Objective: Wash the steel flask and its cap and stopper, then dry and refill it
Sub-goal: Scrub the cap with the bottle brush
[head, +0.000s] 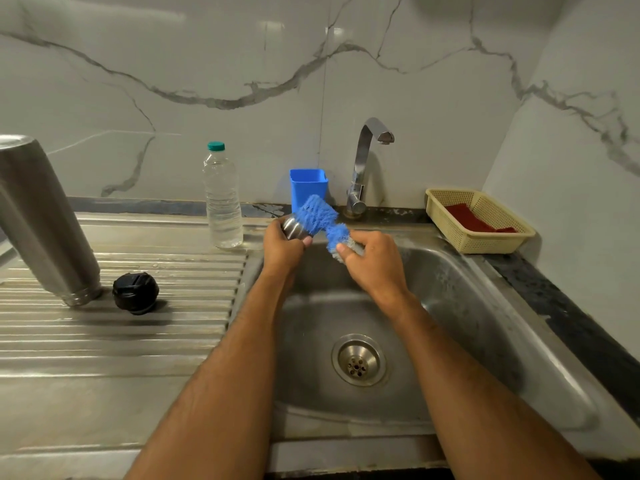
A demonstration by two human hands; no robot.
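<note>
The steel flask [41, 216] stands upside down on the draining board at the left. Its black stopper [135, 292] lies beside the flask's mouth. Over the sink basin [450, 306] my left hand [282, 247] grips the small steel cap [294, 227]. My right hand [372, 263] holds a blue bristle brush [320, 214] by its lower end. The brush's bristles press against the cap's open end. My fingers hide part of the cap and the brush's handle.
A clear water bottle [223, 199] with a green lid stands at the board's back. A blue plastic holder [308, 187] sits beside the tap [367, 161], which runs no water. A cream basket [479, 220] with a red cloth sits at the back right. The drain [358, 360] lies below my forearms.
</note>
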